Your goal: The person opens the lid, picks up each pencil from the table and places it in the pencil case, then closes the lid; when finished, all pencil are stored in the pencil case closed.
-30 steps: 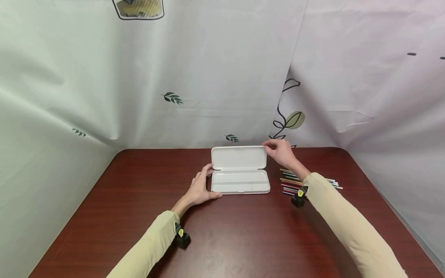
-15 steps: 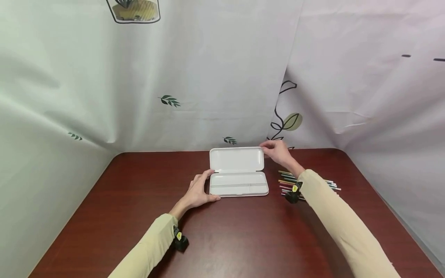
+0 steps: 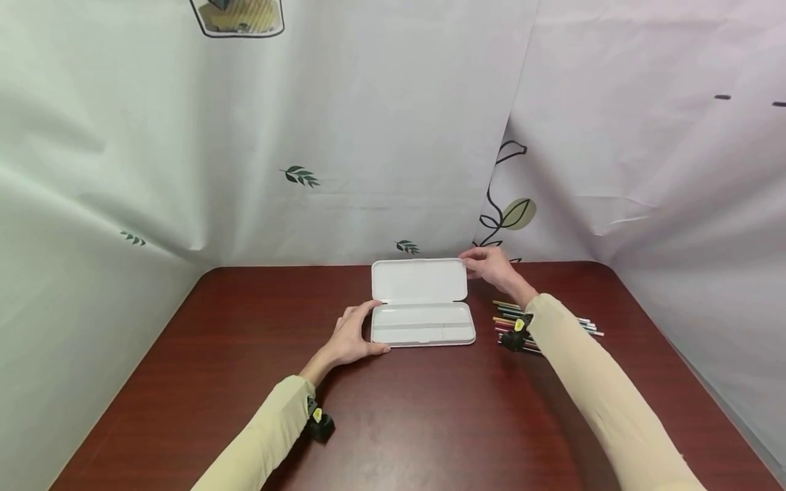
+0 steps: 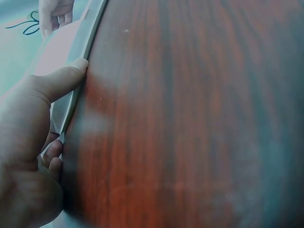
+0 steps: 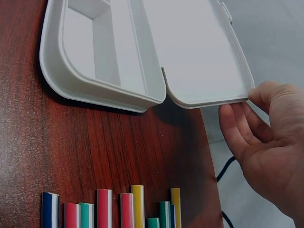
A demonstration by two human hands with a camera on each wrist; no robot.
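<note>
My right hand [image 3: 493, 267] pinches the white round-cornered plastic lid [image 5: 199, 52]; a slip could drop it, jolting the oblong white plastic base [image 5: 57, 75] gripped in my left hand [image 3: 348, 339].

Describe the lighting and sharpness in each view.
Head: soft sheen on the table, faint shadow beside the right sleeve; left wrist: bluish haze, the left hand partly shaded, pale glare on the tabletop, its right side dark and blurred; right wrist: clearer, dark shadow beside the white case, the coloured sticks fairly crisp.
</note>
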